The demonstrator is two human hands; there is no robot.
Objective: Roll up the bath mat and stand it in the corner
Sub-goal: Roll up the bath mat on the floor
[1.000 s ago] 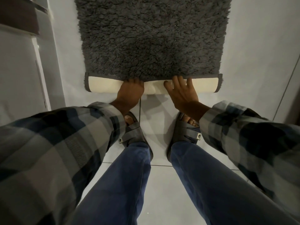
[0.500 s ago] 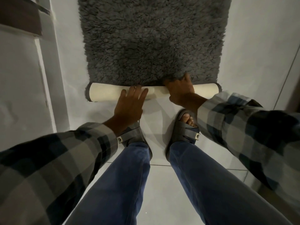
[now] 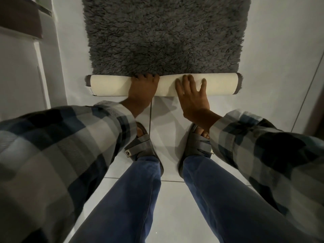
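The bath mat (image 3: 164,35) lies on the pale tiled floor (image 3: 175,199) with its near end turned into a roll (image 3: 112,85) whose cream backing faces outward; the shaggy dark grey pile stretches flat just beyond the fingertips of both hands. The left hand (image 3: 142,88) sits on top of the roll near its middle, fingers (image 3: 145,77) curled over the far side so that their tips sink into the pile where roll and flat mat meet; how tightly they grip cannot be told, since the tips are hidden. The right hand (image 3: 192,95) lies just beside it, palm down and flat on the cream backing, its fingers (image 3: 188,80) spread wide and gripping nothing, the little finger set well apart from the rest. To the outer side of each hand the roll runs on to a dark fringed end. Below the wrists, plaid sleeves (image 3: 61,146) reach down, and behind the palms stand two feet in grey sandals (image 3: 140,148) under blue trousers (image 3: 126,199).
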